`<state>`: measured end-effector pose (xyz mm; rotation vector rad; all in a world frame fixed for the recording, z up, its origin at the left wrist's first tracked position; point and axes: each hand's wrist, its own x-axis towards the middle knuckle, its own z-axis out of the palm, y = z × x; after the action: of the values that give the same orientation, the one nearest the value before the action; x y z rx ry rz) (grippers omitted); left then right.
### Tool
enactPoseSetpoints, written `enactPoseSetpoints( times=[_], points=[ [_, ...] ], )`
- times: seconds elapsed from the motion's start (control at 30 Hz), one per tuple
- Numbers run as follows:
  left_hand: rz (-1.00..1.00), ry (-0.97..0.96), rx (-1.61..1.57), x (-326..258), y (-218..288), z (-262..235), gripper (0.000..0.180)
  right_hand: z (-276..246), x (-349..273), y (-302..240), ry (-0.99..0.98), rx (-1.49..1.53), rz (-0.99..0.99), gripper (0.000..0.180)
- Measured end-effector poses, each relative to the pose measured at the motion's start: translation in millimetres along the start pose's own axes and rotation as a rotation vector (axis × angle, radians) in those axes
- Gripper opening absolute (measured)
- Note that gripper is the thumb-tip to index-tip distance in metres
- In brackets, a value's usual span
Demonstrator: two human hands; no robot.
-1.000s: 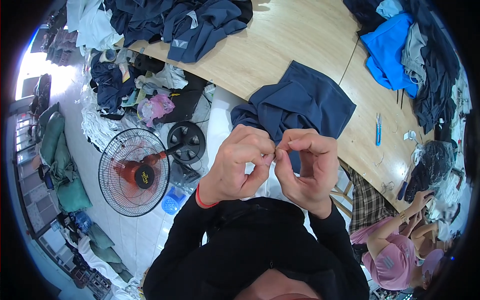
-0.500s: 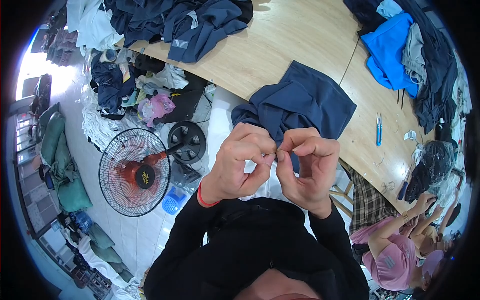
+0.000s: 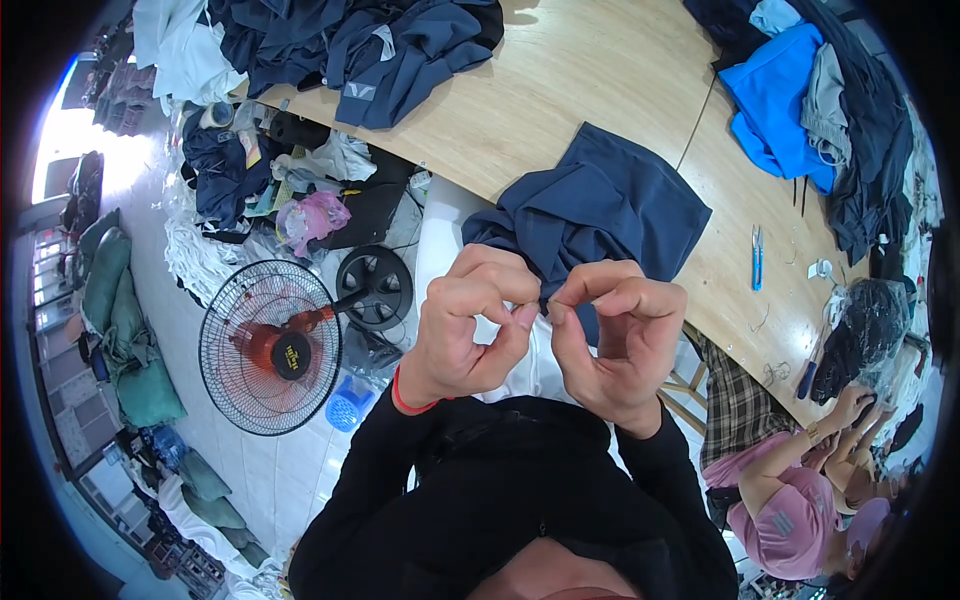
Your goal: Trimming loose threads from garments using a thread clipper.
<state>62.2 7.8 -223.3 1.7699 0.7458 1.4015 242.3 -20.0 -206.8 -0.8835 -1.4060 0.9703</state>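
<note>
Head view: I see rumpled navy cloth; left hand and right hand pinch closed, anything held indiscernible.

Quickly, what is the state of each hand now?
Left hand: closed, pinching; cannot tell what it holds.
Right hand: also closed, pinching; cannot tell what it holds.

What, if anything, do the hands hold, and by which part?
I cannot tell: left hand and right hand both pinch, but anything held is too small to see.
</note>
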Motion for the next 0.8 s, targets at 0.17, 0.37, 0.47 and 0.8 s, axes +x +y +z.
enactPoseSetpoints(
  times=[0.17,0.37,0.47,0.8],
  points=[
    [-0.020,-0.023,-0.006,-1.3,3.0,-0.5,0.034,3.8,1.5,2.0,0.048,0.054,-0.073,0.049],
    [-0.049,-0.036,-0.011,-1.3,4.7,-1.1,0.032,4.6,0.6,1.4,0.052,0.035,-0.061,0.048],
    [-0.074,-0.037,-0.019,-0.2,7.6,-0.3,0.031,4.5,0.8,-0.6,0.056,0.018,-0.050,0.047],
    [-0.070,-0.083,-0.001,-0.7,5.5,0.6,0.030,2.5,-0.6,2.4,0.048,0.070,-0.021,0.047]
  ],
)
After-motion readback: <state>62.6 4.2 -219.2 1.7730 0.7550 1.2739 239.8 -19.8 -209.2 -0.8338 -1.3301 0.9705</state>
